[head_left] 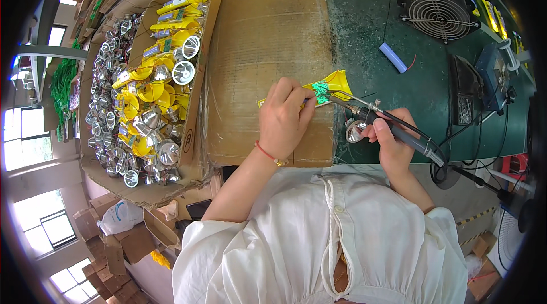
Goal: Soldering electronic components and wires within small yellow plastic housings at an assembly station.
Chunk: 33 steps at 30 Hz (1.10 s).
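My left hand (285, 113), fingers closed, grips a yellow flashlight housing (340, 82) lying across the edge of a cardboard sheet. A green circuit board (321, 92) sits in that housing, and my fingertips partly hide its left side. In my right hand (393, 139) is a soldering iron (401, 133) with a thin metal solder-feed tube alongside. Its tip points left, at the circuit board; whether it touches cannot be made out. Just left of my right fingers lies a shiny reflector cup (356, 131). Farther back rests a blue cylindrical battery (393, 57) with thin wires.
A cardboard box (199, 70) of reflectors and yellow housings stands on the left. The cardboard sheet (268, 25) covers the middle of the green table (364, 13). At the back right is a fan (436, 13); a blue soldering station (493, 76) and cables are on the right.
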Available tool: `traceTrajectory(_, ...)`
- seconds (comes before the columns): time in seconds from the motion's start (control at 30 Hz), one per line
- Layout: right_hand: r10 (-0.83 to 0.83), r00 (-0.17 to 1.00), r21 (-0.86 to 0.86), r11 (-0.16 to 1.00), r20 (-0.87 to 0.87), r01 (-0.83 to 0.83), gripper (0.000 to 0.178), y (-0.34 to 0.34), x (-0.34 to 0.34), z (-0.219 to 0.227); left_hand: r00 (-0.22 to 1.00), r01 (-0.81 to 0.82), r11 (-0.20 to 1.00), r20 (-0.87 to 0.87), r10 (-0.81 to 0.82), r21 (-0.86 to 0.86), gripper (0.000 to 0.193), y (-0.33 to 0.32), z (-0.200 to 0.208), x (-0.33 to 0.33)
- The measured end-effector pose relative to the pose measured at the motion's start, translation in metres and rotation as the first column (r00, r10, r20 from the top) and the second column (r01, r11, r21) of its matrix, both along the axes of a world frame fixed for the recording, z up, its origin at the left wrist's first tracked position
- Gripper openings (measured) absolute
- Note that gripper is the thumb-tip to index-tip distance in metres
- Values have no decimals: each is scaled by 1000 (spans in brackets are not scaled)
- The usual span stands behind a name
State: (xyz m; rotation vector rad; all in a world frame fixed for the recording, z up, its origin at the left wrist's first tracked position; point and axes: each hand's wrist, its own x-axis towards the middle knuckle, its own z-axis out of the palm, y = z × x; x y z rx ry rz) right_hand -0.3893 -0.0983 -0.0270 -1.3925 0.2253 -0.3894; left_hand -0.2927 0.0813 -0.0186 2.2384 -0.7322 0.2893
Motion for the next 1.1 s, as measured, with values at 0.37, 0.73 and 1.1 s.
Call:
traceTrajectory(0.37,18,998,-5,1000,-53,-19,13,0,0,-2,1000,-3,1000,-5,3,13,12,-3,0,1)
traceTrajectory(0.73,-52,999,57,997,16,51,11,-3,-3,5,1000,-18,1000,8,18,0,11,-2,0,1)
traceTrajectory(1.1,-84,996,64,994,4,84,12,-7,-7,6,999,-6,1000,-40,7,15,8,-2,3,4)
